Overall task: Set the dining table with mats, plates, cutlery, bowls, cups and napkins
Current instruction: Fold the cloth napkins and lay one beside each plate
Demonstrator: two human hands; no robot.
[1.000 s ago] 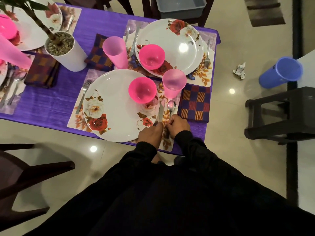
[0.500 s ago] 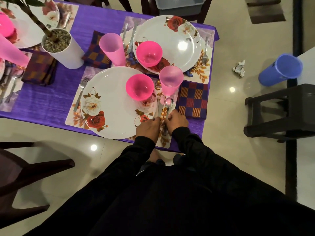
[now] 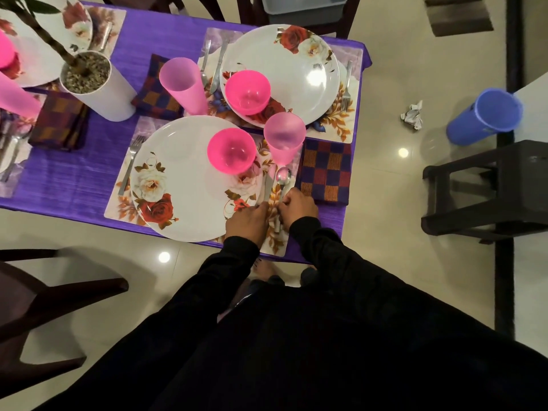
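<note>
On the mat (image 3: 274, 243) right of the near plate (image 3: 184, 185), the knife (image 3: 267, 188) and spoon (image 3: 282, 185) lie side by side. The left hand (image 3: 247, 219) touches the knife handle; the right hand (image 3: 298, 207) pinches the spoon handle with curled fingers. Both are probably light, stiff and smooth, so hold the handles.

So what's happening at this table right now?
A person is setting a place at the near corner. The left hand is on the knife and the right hand on the spoon, both lying beside the floral plate. A pink bowl, pink cup, fork and checked napkin are already placed.
</note>
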